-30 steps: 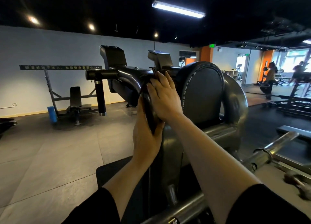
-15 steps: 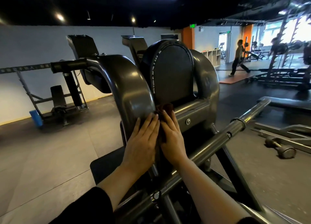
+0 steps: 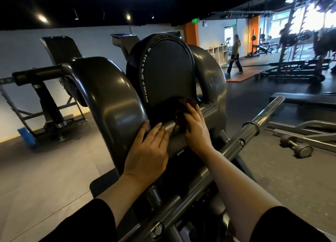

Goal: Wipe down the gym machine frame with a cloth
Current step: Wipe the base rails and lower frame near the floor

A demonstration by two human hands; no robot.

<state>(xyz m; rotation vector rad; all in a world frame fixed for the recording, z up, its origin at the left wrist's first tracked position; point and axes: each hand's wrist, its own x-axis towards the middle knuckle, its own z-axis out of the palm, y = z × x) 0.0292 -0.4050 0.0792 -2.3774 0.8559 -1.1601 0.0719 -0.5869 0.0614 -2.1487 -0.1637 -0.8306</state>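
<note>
Here, in the head view, the right hand (image 3: pixel 195 128) presses a dark reddish cloth (image 3: pixel 182 112) onto the grey crossbar of the frame (image 3: pixel 111 103), just under the black pad (image 3: pixel 168 72). Its fingers lie over the cloth, lightly bent. The left hand (image 3: pixel 148 151) rests flat beside it, fingers straight and holding nothing. To wipe well, I'd keep the cloth bunched under the palm and follow the bar's curve, steadying with the left. The frame looks smooth, glossy painted metal, broadly rounded; the pad is matte, stitched; the cloth soft, crumpled.
</note>
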